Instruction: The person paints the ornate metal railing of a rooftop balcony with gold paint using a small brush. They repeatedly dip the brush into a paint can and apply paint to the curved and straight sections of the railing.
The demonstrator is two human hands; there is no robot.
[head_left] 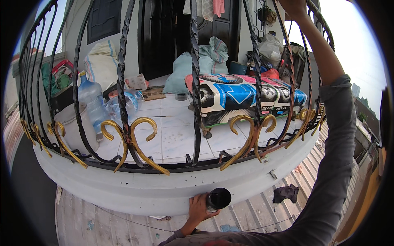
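Left hand [198, 208] low in frame, fingers wrapped around a dark cylindrical can [218, 198], open black top facing the camera; the can's lower body is hidden behind the hand, so its label and colour are hard to make out. Can sits just below the curved grey balcony ledge [135, 190], hand close to or touching the ledge underside, cannot tell which.

Right hand [292, 7] raised to the top edge, cut off by the frame; it reaches the upper part of the black iron railing [195, 82] but the fingers are out of view, so cannot tell whether they are clenched on a bar or loose. Grey sleeve [336, 135] runs down the right side.

Railing has twisted black bars with gold scrolls [133, 141] at the base; some bars on the right look rusty.

Behind the bars, on the white tiled floor [172, 135]: a rolled printed banner in blue, pink and black [242, 96], partly barred over; a clear water jug [91, 100]; pale stuffed sacks [205, 55]; dark doors [158, 37]. Clutter at far right is too jumbled to identify.

Below the ledge, a corrugated roof [102, 221] with a dark rag [286, 192] lying on it. Frame edges are blacked out by the fisheye rim.
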